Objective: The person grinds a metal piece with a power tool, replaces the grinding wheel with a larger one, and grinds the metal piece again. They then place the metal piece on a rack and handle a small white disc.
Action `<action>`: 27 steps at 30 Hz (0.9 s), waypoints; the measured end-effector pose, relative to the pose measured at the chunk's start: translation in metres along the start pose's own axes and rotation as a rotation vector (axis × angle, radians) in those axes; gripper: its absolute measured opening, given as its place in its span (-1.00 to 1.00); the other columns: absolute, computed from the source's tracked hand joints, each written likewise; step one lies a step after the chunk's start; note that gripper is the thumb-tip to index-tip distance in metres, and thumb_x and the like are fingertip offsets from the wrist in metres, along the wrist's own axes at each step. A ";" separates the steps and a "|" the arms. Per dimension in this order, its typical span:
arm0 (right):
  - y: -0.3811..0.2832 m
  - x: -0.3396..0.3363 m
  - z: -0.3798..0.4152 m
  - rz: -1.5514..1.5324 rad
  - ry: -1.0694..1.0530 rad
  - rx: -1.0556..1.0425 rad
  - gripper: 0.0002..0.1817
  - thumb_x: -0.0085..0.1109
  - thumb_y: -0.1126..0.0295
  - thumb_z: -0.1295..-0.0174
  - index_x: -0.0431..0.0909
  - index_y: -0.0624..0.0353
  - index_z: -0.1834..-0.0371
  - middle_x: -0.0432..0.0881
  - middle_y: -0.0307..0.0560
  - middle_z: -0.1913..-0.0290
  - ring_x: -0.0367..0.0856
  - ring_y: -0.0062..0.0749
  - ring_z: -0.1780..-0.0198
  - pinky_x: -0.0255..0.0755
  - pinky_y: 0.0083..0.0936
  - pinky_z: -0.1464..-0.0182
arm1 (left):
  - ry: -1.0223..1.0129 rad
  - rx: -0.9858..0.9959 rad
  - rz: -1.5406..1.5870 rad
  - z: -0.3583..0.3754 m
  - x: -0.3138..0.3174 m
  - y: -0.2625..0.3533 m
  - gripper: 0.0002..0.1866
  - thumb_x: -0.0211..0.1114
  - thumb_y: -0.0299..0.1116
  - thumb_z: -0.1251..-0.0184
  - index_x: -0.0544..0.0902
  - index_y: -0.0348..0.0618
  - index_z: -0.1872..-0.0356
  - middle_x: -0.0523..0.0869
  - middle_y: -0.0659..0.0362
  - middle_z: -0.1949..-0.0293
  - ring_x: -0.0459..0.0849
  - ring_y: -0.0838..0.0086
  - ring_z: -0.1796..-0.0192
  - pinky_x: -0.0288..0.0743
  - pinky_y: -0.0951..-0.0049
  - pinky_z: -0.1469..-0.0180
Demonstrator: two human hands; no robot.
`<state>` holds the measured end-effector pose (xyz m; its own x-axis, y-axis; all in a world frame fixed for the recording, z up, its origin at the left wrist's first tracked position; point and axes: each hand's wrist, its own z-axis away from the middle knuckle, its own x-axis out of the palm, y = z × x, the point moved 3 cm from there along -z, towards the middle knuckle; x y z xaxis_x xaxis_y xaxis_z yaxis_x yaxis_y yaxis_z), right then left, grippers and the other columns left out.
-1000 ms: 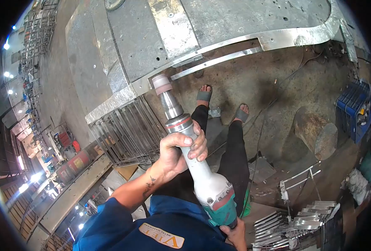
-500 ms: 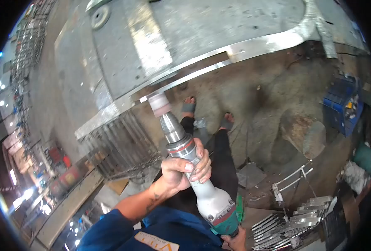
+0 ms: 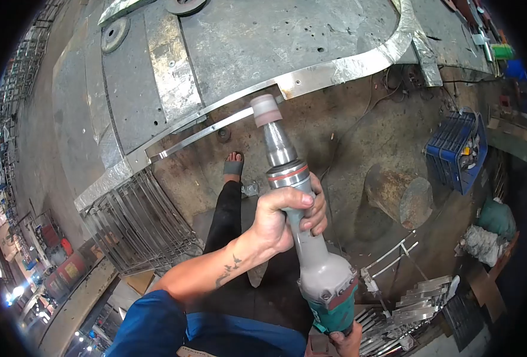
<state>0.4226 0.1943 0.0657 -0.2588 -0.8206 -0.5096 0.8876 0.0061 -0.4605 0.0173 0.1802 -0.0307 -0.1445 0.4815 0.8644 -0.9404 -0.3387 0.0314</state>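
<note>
The long grey-and-teal straight polishing tool point(image 3: 302, 220) ran from my waist up and away, its pink-banded drum head point(image 3: 266, 110) touching the bright steel strip point(image 3: 334, 68) edging the grey metal workbench point(image 3: 245, 41). My left hand point(image 3: 284, 217), the nearer to the head, was wrapped fully around the barrel. My right hand point(image 3: 346, 343) held the teal rear end; I could not tell its grip.

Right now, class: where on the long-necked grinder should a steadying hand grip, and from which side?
Grip the grinder on its slim grey neck just behind the red-ringed collar, from the left, as the left hand does; the neck is narrow enough to encircle and clear of the pink wheel.
</note>
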 end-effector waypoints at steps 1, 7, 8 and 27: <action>-0.014 -0.001 -0.005 -0.073 -0.010 0.031 -0.28 0.49 -0.16 -0.07 0.58 0.40 0.13 0.64 -0.11 0.41 0.54 -0.39 0.37 0.47 -0.34 0.30 | -0.014 -0.011 0.031 -0.002 0.002 0.001 -0.72 0.29 -0.40 -0.05 0.51 -0.21 0.19 0.46 0.14 0.58 0.41 0.45 0.63 0.42 0.26 0.43; -0.035 0.000 -0.016 -0.283 -0.093 0.180 -0.27 0.52 -0.18 0.01 0.58 0.38 0.20 0.66 -0.12 0.43 0.59 -0.44 0.44 0.49 -0.42 0.37 | -0.004 -0.038 0.034 -0.010 -0.002 0.000 -0.70 0.29 -0.40 -0.05 0.50 -0.22 0.17 0.45 0.16 0.57 0.39 0.47 0.64 0.42 0.25 0.41; -0.031 0.001 -0.014 -0.397 -0.143 0.315 -0.20 0.58 -0.24 0.14 0.58 0.38 0.23 0.67 -0.13 0.44 0.65 -0.45 0.45 0.53 -0.46 0.39 | 0.002 -0.033 0.023 -0.010 -0.004 0.000 -0.70 0.29 -0.40 -0.05 0.50 -0.22 0.17 0.45 0.16 0.57 0.39 0.47 0.64 0.42 0.25 0.42; -0.015 -0.004 -0.019 -0.460 -0.077 0.256 -0.24 0.61 -0.19 0.11 0.51 0.30 0.21 0.54 -0.29 0.52 0.49 -0.60 0.57 0.35 -0.59 0.53 | -0.012 -0.006 0.028 -0.015 -0.003 -0.004 -0.70 0.30 -0.40 -0.04 0.50 -0.23 0.18 0.45 0.14 0.58 0.41 0.45 0.65 0.41 0.25 0.45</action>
<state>0.4026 0.2083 0.0604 -0.6228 -0.7455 -0.2375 0.7562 -0.4957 -0.4270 0.0164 0.1925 -0.0410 -0.1675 0.4620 0.8709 -0.9377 -0.3473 0.0039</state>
